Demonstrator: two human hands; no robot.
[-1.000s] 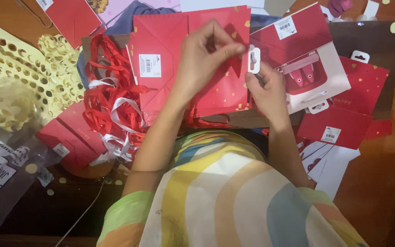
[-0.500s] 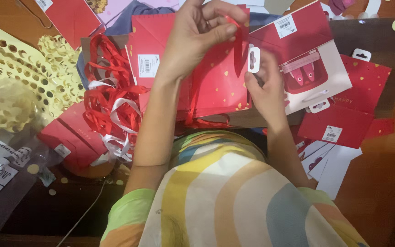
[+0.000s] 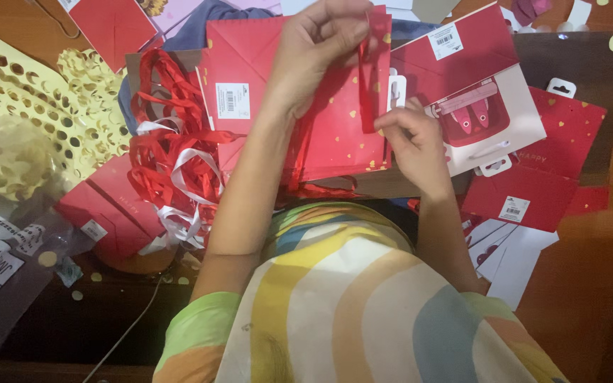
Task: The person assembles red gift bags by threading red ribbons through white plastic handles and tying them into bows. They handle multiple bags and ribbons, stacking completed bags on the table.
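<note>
Above the cluttered table [image 3: 604, 284], the left hand [image 3: 321, 57] pinches a red ribbon [image 3: 370, 78] at the top of a flat red gift bag [image 3: 321, 135]; the right hand [image 3: 413, 138] grips the ribbon's lower end beside the bag's edge.

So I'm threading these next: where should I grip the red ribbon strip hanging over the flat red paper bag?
Pinch the red ribbon strip at its free lower end, coming from the right, beside the right hand. The left hand already holds its top, so it hangs straight down the flat red paper bag.
</note>
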